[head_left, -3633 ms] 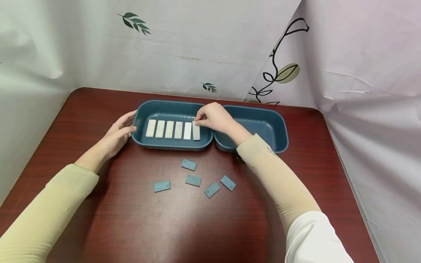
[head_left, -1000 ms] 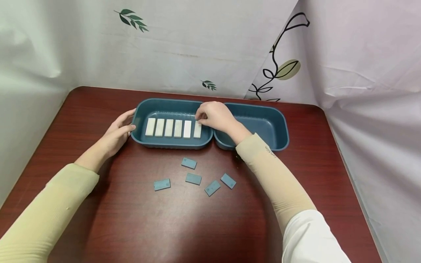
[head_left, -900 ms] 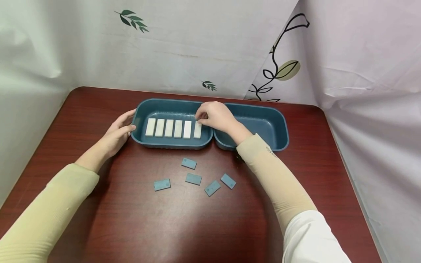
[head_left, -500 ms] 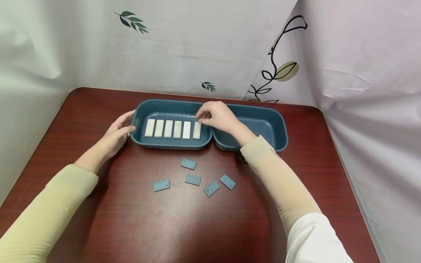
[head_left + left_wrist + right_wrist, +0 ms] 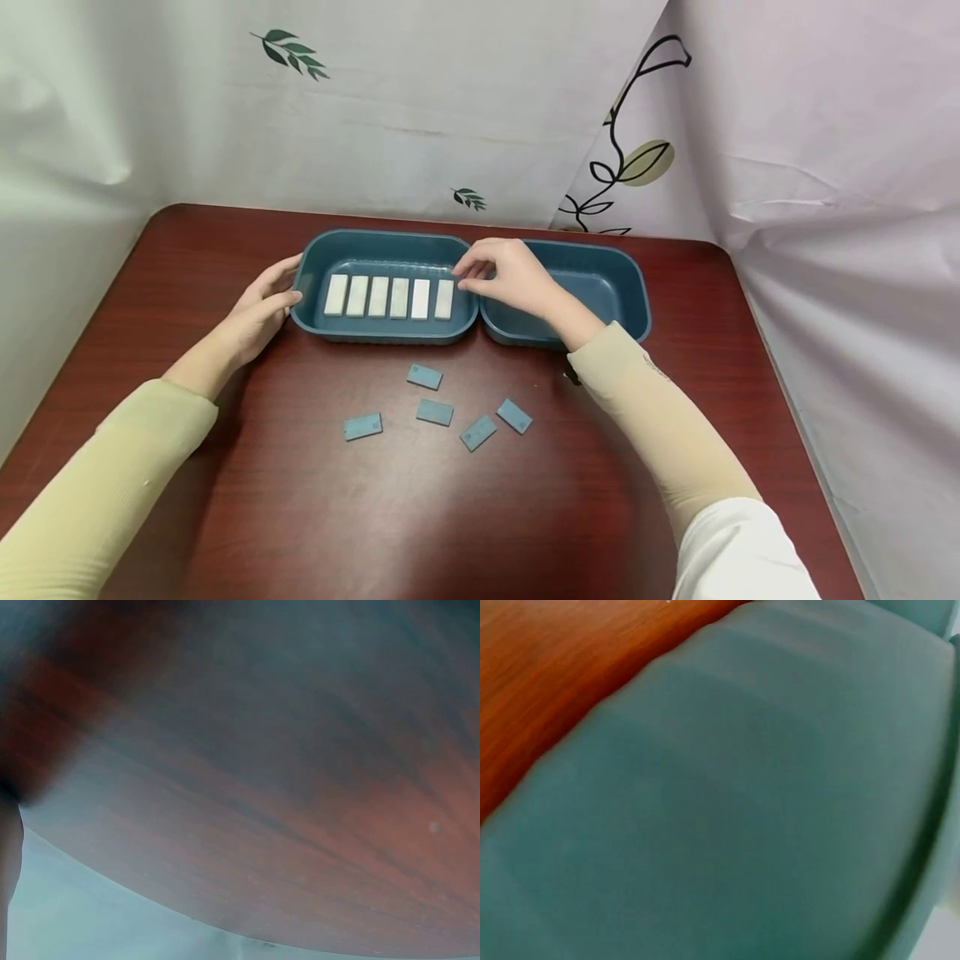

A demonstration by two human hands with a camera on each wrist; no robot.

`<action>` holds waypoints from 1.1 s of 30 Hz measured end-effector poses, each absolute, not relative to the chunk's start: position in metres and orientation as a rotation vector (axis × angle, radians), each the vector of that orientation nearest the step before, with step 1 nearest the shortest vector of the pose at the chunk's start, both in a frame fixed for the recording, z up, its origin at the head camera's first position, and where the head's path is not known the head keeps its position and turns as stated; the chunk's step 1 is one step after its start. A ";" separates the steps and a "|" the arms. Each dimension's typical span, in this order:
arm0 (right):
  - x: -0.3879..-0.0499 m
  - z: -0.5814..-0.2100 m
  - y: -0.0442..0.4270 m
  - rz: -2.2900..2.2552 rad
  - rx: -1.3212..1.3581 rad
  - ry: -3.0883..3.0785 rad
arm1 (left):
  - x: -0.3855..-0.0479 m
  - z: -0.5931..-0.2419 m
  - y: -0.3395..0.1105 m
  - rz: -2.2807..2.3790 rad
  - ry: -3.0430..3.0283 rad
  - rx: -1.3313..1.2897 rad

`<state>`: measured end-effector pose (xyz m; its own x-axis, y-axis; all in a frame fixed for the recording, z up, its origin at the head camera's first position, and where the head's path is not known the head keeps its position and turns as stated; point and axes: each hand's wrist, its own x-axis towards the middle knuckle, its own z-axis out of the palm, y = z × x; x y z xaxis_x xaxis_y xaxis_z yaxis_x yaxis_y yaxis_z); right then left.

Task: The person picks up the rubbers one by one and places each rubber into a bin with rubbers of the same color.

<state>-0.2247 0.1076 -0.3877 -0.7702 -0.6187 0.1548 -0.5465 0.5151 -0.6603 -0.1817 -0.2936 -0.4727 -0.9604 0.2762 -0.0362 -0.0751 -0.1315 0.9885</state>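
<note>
In the head view my left hand point(image 5: 258, 310) holds the left end of a blue plastic bin point(image 5: 375, 337), its thumb at the rim and its fingers along the outside. Inside, several white rectangular tiles stand side by side in a row. My right hand point(image 5: 506, 273) hovers over the bin's right end, just right of the last white tile point(image 5: 444, 300). Its fingers are loosely bent, with nothing visible between them. A blue-green bin wall point(image 5: 705, 802) fills most of the right wrist view. The left wrist view shows mainly blurred table point(image 5: 360, 847).
A second blue bin point(image 5: 643, 304) adjoins the first on the right, partly behind my right forearm. Several blue-grey tiles, among them one near the bin point(image 5: 425, 377) and one at left point(image 5: 363, 427), lie scattered on the red-brown table point(image 5: 360, 517). Printed cloth hangs behind.
The last white tile shifted right, opening a gap from its neighbour. My right hand then let go of it and moved slightly right. The left hand stays at the bin.
</note>
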 end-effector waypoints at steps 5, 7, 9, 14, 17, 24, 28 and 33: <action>-0.213 -0.381 0.121 -1.114 -1.019 2.693 | -0.183 -0.474 -0.294 2.185 1.903 0.227; -0.208 -0.379 0.128 -1.141 -1.007 2.715 | -0.183 -0.474 -0.294 2.181 1.904 0.226; -0.203 -0.377 0.137 -1.173 -0.992 2.740 | -0.184 -0.474 -0.294 2.182 1.901 0.231; -0.196 -0.376 0.158 -1.230 -0.949 2.821 | -0.183 -0.475 -0.296 2.195 1.889 0.240; -0.192 -0.376 0.173 -1.228 -0.902 2.885 | -0.182 -0.474 -0.296 2.191 1.885 0.245; -0.188 -0.379 0.211 -1.227 -0.792 2.995 | -0.182 -0.473 -0.296 2.194 1.884 0.243; -0.186 -0.384 0.234 -1.228 -0.722 3.065 | -0.182 -0.473 -0.296 2.191 1.886 0.242; -0.185 -0.391 0.260 -1.244 -0.573 3.110 | -0.181 -0.472 -0.295 2.196 1.874 0.240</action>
